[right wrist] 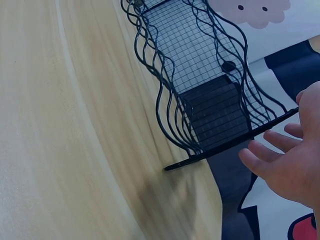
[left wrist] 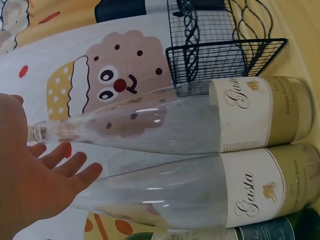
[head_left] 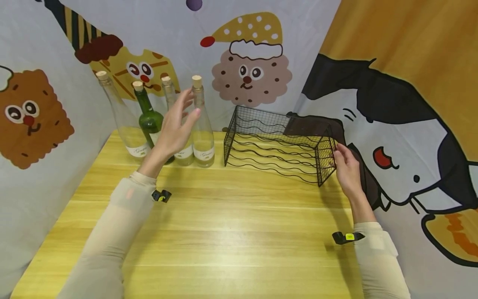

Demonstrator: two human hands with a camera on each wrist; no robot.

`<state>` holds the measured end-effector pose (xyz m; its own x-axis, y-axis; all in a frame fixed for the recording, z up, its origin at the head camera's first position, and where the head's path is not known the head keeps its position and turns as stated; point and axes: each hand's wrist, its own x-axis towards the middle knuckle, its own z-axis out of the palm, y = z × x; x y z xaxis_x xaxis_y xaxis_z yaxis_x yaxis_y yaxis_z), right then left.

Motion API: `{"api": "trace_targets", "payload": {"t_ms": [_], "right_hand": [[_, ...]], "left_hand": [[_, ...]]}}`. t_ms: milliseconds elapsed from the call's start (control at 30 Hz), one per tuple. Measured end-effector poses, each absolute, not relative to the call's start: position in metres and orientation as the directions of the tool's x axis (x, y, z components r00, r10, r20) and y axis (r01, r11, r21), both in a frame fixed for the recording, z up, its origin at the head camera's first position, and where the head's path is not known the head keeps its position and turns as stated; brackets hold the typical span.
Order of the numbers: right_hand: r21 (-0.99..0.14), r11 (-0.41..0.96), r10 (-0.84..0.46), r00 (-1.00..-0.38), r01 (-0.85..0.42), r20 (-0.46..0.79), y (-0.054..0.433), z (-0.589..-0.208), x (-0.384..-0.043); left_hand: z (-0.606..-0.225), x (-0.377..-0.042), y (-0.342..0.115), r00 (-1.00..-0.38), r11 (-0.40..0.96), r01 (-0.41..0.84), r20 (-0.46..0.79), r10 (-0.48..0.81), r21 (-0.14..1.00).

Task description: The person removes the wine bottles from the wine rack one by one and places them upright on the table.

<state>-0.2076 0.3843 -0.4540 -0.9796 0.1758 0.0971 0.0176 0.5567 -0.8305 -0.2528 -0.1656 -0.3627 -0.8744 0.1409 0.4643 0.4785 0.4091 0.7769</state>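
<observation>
A black wire wine rack (head_left: 325,162) with wavy bars stands near the back of the wooden table. My right hand (head_left: 349,172) is at its right end panel, fingers extended against the outer side. To the left, my left hand (head_left: 173,131) is raised among corked bottles, its fingers loosely spread and holding nothing. Its fingertips are close to the neck of the rightmost clear bottle (head_left: 203,141). Another clear bottle (left wrist: 195,185) with a white-and-gold label stands beside that one, partly hidden by the hand. Further left are a green bottle (head_left: 150,118) and a third clear bottle (head_left: 123,120).
The wooden table (head_left: 239,232) runs out toward me. Behind it hangs a white cloth (head_left: 157,25) printed with cartoon food, and an orange-and-white cat print (head_left: 403,145) covers the right side. Each wrist wears a black strap.
</observation>
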Motion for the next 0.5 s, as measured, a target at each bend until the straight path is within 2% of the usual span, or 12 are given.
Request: {"api": "trace_targets", "payload": {"t_ms": [233, 333, 500], "right_hand": [[-0.795, 0.600, 0.167, -0.959, -0.086, 0.230, 0.371, -0.444, -0.208], [-0.744, 0.650, 0.139, -0.938, -0.156, 0.318, 0.361, -0.437, -0.205], [-0.624, 0.712, 0.021, -0.878, -0.322, 0.478, 0.344, -0.428, -0.203]], "left_hand": [[-0.371, -0.229, -0.166, -0.807, 0.510, 0.556, 0.574, 0.142, 0.656], [-0.374, -0.220, -0.163, -0.791, 0.555, 0.571, 0.586, 0.176, 0.605], [-0.381, -0.206, -0.156, -0.759, 0.595, 0.612, 0.598, 0.258, 0.521]]}}
